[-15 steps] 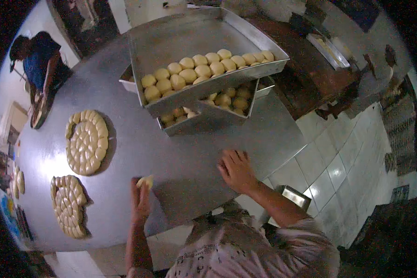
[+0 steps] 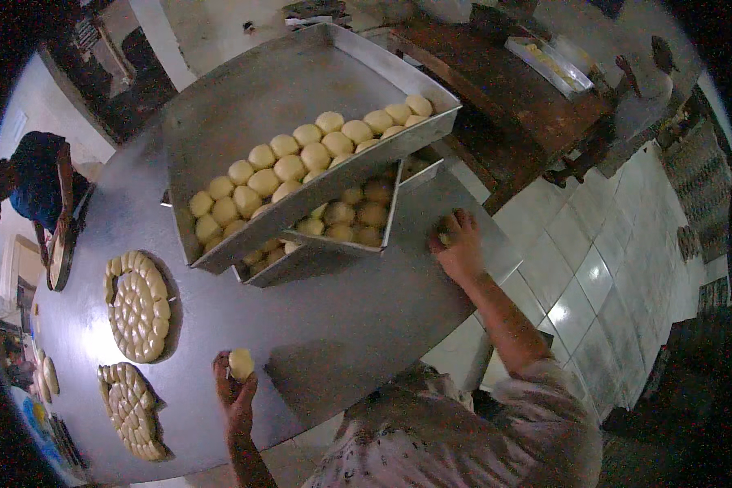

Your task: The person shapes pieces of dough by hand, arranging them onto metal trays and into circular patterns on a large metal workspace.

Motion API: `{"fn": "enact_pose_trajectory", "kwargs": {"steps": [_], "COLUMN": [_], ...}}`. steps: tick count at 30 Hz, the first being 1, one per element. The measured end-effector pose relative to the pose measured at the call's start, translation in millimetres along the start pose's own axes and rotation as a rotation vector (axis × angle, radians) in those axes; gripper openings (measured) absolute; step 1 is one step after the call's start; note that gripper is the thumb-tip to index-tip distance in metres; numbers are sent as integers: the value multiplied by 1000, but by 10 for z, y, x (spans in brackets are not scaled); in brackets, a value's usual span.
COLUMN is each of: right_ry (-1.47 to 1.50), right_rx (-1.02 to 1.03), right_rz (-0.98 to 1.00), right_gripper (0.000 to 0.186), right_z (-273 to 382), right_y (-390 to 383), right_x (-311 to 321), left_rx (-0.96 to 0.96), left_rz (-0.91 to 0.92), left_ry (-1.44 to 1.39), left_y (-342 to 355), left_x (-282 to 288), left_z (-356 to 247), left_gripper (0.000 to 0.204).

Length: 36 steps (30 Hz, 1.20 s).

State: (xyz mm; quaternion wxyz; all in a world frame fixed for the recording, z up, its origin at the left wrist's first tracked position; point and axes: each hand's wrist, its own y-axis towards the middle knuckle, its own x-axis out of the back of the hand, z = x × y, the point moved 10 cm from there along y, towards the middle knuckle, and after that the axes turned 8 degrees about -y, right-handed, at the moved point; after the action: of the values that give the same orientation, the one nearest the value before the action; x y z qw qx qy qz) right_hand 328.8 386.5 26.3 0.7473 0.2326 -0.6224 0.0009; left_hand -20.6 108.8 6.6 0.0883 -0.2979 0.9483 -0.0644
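Over the near part of the metal table, my left hand [image 2: 234, 394] holds a pale dough ball [image 2: 240, 364] between thumb and fingers. My right hand [image 2: 462, 254] is farther off by the table's right edge, its fingers curled around a small dough piece [image 2: 445, 238] that shows only in part. Between and beyond my hands, a large metal tray [image 2: 333, 169] stands tilted on other trays, with rows of dough balls [image 2: 289, 168] along its near side. Under it, a lower tray [image 2: 346, 244] holds more dough balls, partly hidden.
Two round clusters of dough pieces, one farther [image 2: 141, 313] and one nearer [image 2: 130, 411], lie on the table [image 2: 220, 313] at left. Another person [image 2: 41, 183] works at the far left edge. A wooden table [image 2: 496, 98] stands at back right, with a long tray [image 2: 549, 67] on it.
The view has shifted. My right hand has moved away from me and to the right, going from flat to curled around a dough piece. My left hand still holds dough, now seen more clearly.
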Motion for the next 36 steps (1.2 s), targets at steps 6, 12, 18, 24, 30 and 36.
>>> {"fn": "enact_pose_trajectory", "kwargs": {"steps": [6,12,18,24,30,36], "right_ry": [285,46,494,1435,564,923], "right_rx": [293,186,38,-29,160,707], "right_rz": [54,-114,388,-291,101,183], "right_gripper": [20,24,24,22,28,28], "right_z": [574,-373,-477,100,805,2266], "right_y": [-130,43,28,1731,2247,8], "right_x": [-189,-473,185,1395,1066,1083], "left_rx": [23,-31,-41,64,119,80], "left_rz": [96,12,-334,-359,-208,226], "left_ry": [21,-72,-51,-53,-288,138], "left_y": [145,198,1,-168,-129,-342], "left_x": [-556,-806,-92,-129,-367,-640], "left_z": [53,106,53,352,201,-61], "left_gripper": [25,16,23,25,32,40]}}
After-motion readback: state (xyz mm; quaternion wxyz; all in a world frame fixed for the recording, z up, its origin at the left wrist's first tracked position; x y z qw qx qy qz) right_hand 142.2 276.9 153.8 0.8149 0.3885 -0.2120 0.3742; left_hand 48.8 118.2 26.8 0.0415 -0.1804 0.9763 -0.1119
